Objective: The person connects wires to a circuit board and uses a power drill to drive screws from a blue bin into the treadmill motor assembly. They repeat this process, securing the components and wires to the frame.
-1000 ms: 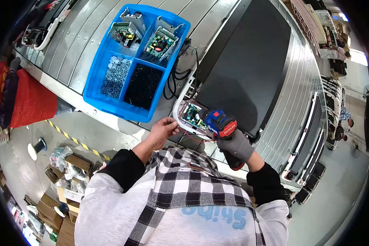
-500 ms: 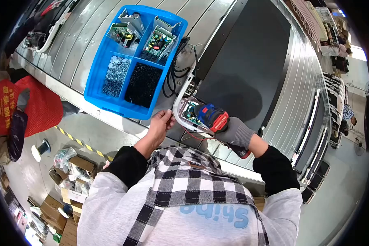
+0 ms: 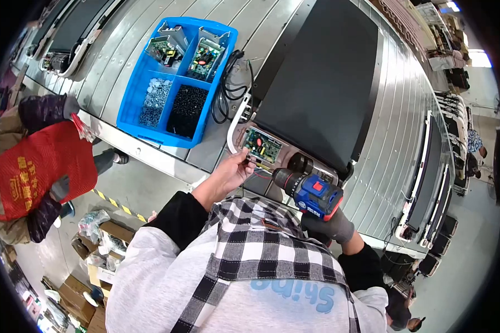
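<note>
My right hand (image 3: 339, 226), in a grey glove, grips the handle of a blue, black and red cordless drill (image 3: 316, 197). Its long bit (image 3: 265, 168) points left toward my bare left hand (image 3: 234, 172). The left fingers are pinched together at the bit's tip; whatever lies between them is too small to make out. Just beyond the fingertips, a green circuit board (image 3: 263, 145) sits in the near end of a treadmill-like unit with a white curved rim (image 3: 231, 133). A dark cylindrical motor (image 3: 301, 164) lies right of the board, and a black belt (image 3: 319, 83) stretches behind it.
A blue divided bin (image 3: 129, 105) holds circuit boards, silver screws (image 3: 156, 102) and black screws (image 3: 190, 108). Black cable (image 3: 223, 94) coils beside it. A person in a red apron (image 3: 50, 172) stands at left. Similar units (image 3: 419, 177) lean at right; cardboard boxes (image 3: 72, 294) sit on the floor.
The drill has come away from the board, moving right and toward me, and turned so its bit points left. My left hand has moved right to meet the bit, and the circuit board is uncovered.
</note>
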Demonstrator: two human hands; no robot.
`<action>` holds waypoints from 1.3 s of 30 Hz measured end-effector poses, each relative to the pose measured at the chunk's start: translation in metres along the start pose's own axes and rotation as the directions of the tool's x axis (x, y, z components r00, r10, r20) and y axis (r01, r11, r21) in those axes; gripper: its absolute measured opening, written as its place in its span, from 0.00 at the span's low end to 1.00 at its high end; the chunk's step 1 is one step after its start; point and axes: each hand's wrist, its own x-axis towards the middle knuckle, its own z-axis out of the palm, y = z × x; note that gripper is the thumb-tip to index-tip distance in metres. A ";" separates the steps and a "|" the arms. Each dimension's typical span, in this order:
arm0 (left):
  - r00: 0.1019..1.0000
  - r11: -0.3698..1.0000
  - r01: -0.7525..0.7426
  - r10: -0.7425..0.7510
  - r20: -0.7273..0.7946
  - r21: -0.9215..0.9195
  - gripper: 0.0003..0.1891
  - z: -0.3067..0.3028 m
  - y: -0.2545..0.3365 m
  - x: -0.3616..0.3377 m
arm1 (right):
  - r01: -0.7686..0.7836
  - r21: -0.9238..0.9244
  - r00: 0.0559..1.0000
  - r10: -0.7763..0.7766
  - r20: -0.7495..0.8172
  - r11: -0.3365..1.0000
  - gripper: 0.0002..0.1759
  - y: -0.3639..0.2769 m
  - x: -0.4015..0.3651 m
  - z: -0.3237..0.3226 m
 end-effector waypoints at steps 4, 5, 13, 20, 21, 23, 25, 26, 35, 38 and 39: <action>0.998 0.999 0.040 -0.039 0.054 -0.025 0.11 0.007 -0.011 -0.002 | -0.034 0.035 0.997 0.036 -0.064 0.999 0.24 0.006 -0.027 0.005; 0.998 0.999 0.040 -0.039 0.045 -0.013 0.11 0.009 -0.014 -0.004 | -0.031 -0.014 0.996 0.030 -0.081 0.999 0.24 0.007 -0.033 0.006; 0.999 0.986 -0.023 0.016 0.042 0.166 0.11 0.023 -0.028 -0.007 | 0.146 -0.479 0.982 -0.187 -0.039 0.866 0.20 0.028 -0.052 0.011; 0.998 0.992 0.049 -0.052 0.030 0.113 0.12 0.011 -0.041 0.010 | -0.264 -0.068 0.961 0.268 0.066 0.962 0.22 0.027 -0.065 0.011; 0.997 0.994 0.067 -0.064 -0.039 0.089 0.12 0.008 -0.044 0.013 | -0.177 -0.236 0.980 0.193 0.046 0.955 0.22 0.045 -0.065 0.020; 0.993 0.993 0.062 -0.051 -0.103 0.102 0.11 -0.007 -0.045 0.021 | -0.244 -0.204 0.969 0.244 -0.025 0.948 0.19 0.057 -0.055 0.019; 0.993 0.982 0.004 0.019 -0.118 0.190 0.10 -0.002 -0.037 0.013 | -0.371 -0.068 0.926 0.364 -0.095 0.926 0.17 0.068 -0.044 0.015; 0.989 0.978 -0.025 0.055 -0.139 0.209 0.10 0.003 -0.035 0.009 | -0.453 0.055 0.881 0.456 -0.127 0.890 0.16 0.074 -0.039 0.011; 0.972 0.942 -0.070 0.139 -0.190 0.329 0.10 0.004 -0.017 0.007 | -0.653 0.212 0.753 0.652 0.083 0.727 0.18 0.080 0.009 -0.023; 0.966 0.907 -0.109 0.193 -0.172 0.407 0.10 0.006 -0.016 0.013 | -0.647 0.108 0.762 0.637 0.113 0.755 0.20 0.075 0.019 -0.032; 0.964 0.891 -0.127 0.214 -0.156 0.437 0.10 0.006 -0.015 0.015 | -0.650 0.097 0.759 0.639 0.125 0.754 0.20 0.073 0.025 -0.035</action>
